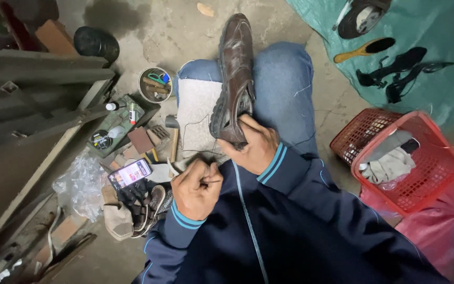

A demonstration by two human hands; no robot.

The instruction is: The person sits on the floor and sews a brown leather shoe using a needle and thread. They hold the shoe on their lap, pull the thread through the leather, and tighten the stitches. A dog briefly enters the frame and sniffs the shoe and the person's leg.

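A worn brown leather shoe [236,68] lies sole-side left between my knees, partly on a white cloth [198,113] over my left thigh. My right hand [256,146] grips the shoe at its heel end. Just below it, my left hand [196,188] is closed, pinching a thin needle-like tool [212,182] that points toward the heel. A dark thread [191,129] loops across the white cloth up to the shoe's sole edge. Both arms wear dark blue sleeves with light blue cuff stripes.
A lit phone [129,173] and dark sandals [151,205] lie at my left, beside a hammer [173,134], a tool tin [155,84] and a tray of bottles [116,123]. At the right stand a red basket [421,173] of cloths, black heeled sandals [395,71] and a brush [366,49].
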